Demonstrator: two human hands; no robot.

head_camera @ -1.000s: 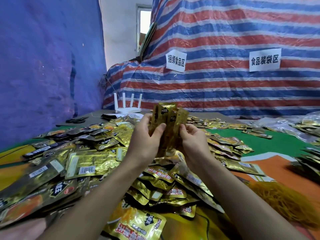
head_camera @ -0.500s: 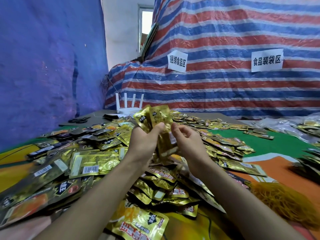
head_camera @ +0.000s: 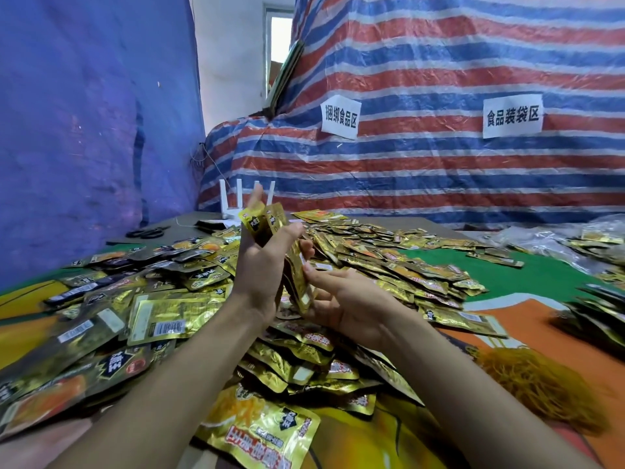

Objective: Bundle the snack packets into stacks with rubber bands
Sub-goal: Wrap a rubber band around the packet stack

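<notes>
Head view. The left hand (head_camera: 262,265) is raised over the bench (head_camera: 527,277) and pinches a stack of snack packets (head_camera: 270,221) near its top. The thumb lies across the near face, and 1 straight fingertip shows above the stack. The other fingers are hidden behind it. The right hand (head_camera: 343,301) lies palm-up below and takes the stack's lower end, thumb on the near side. Its far fingers are mostly covered by the foil, with only tips showing. The stack's lower half is motion-blurred, so its packets cannot be counted, nor can it be seen whether a band is round it. Loose packets (head_camera: 372,262) lie heaped under and around both hands. Those at the left edge are cut off by the frame. A heap of orange rubber bands (head_camera: 541,387) lies by the right forearm, its strands blurred together. Scissors (head_camera: 148,232) and a white router (head_camera: 241,201), partly behind the left hand, stand at the far edge.
</notes>
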